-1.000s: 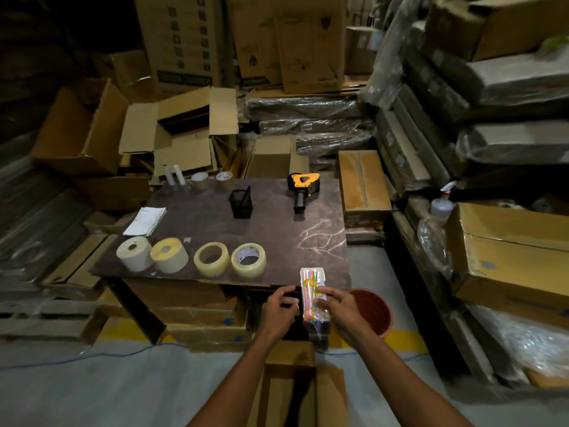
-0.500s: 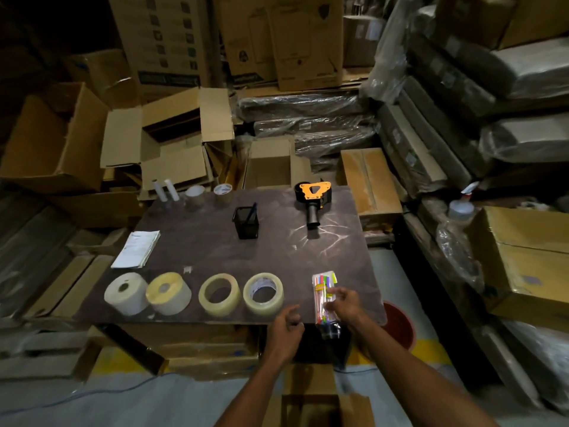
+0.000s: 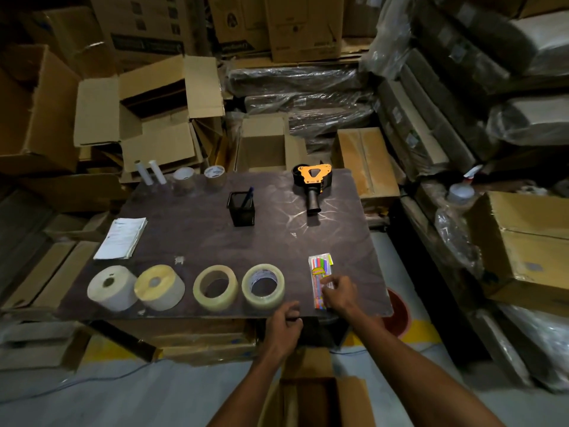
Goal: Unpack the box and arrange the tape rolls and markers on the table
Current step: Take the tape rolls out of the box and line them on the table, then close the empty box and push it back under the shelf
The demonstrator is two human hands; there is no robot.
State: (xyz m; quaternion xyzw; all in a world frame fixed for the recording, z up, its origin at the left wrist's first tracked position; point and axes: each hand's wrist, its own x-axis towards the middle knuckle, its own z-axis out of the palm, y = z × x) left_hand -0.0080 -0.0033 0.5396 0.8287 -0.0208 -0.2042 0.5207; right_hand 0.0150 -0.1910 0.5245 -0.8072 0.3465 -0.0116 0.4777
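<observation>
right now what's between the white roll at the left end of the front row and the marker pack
In the head view, three rolls: a yellow-faced roll and two clear tape rolls between the white roll and the marker pack.

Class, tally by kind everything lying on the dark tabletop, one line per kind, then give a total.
Front-row rolls: 4
Back-edge tape rolls: 2
White tubes: 2
Marker pack: 1
Orange tape dispenser: 1
Black mesh pen cup: 1
Paper stack: 1
Total: 12
</observation>
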